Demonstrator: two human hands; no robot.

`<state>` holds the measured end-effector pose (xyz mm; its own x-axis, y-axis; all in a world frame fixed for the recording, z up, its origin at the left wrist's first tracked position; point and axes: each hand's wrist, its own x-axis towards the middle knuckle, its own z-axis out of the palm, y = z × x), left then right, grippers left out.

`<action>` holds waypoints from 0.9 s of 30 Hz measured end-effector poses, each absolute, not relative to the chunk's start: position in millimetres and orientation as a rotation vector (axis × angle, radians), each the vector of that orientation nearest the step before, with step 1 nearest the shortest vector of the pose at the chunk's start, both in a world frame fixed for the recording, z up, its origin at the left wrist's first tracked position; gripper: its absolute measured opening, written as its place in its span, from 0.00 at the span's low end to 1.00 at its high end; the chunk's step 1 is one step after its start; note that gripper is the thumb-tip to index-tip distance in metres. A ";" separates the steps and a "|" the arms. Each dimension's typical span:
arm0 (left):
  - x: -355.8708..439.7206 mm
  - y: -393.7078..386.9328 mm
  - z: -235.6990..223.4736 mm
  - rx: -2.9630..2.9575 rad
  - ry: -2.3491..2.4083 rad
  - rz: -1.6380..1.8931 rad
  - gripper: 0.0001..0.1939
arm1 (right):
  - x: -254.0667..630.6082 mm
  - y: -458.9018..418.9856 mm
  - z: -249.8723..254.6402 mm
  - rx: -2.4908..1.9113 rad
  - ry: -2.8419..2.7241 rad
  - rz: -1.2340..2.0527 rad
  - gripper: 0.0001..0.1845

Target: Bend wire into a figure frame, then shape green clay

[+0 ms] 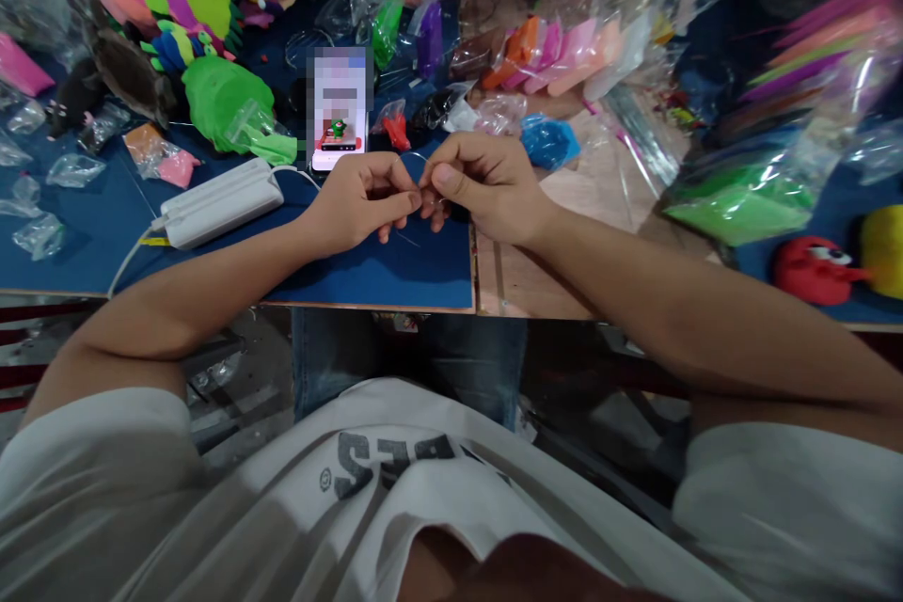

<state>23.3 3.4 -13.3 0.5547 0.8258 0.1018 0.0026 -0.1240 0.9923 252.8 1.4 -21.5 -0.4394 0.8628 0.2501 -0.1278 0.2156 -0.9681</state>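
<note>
My left hand (363,200) and my right hand (483,183) meet over the blue mat (367,277), fingertips pinched together and nearly touching. Between the pinches is something very thin, perhaps a needle or thread (409,240), too fine to name for sure. A faint pale line runs down from the fingers onto the mat. Just behind my hands a phone (340,108) stands propped, its screen lit. A white power bank (221,202) with a cable lies to the left of my left hand.
Bags of coloured felt pieces (557,47) crowd the back of the table. A green felt shape (226,99) lies at the left, a red stuffed toy (811,268) and a yellow one (883,249) at the right. Small clear bags (42,235) lie far left. The table edge (367,306) runs near my lap.
</note>
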 end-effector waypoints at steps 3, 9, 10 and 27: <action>21.0 7.6 -15.0 1.485 0.746 0.815 0.25 | 256.9 0.5 -19.6 -0.782 -1.621 1.256 0.31; 20.7 10.2 -19.2 1.425 0.717 0.831 0.16 | 259.1 3.0 -24.2 -0.786 -1.514 1.250 0.25; 21.1 9.9 -19.9 1.468 0.715 0.848 0.16 | 258.9 4.7 -25.6 -0.782 -1.487 1.281 0.24; 19.3 23.6 -29.3 1.663 0.709 0.995 0.36 | 252.0 2.6 -21.5 -0.708 -1.545 1.549 0.37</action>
<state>19.3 23.6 -29.3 0.4837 0.8327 0.2696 -0.0165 -0.2993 0.9540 252.0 2.6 -21.5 -0.5077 0.8474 0.1554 -0.1579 0.0858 -0.9837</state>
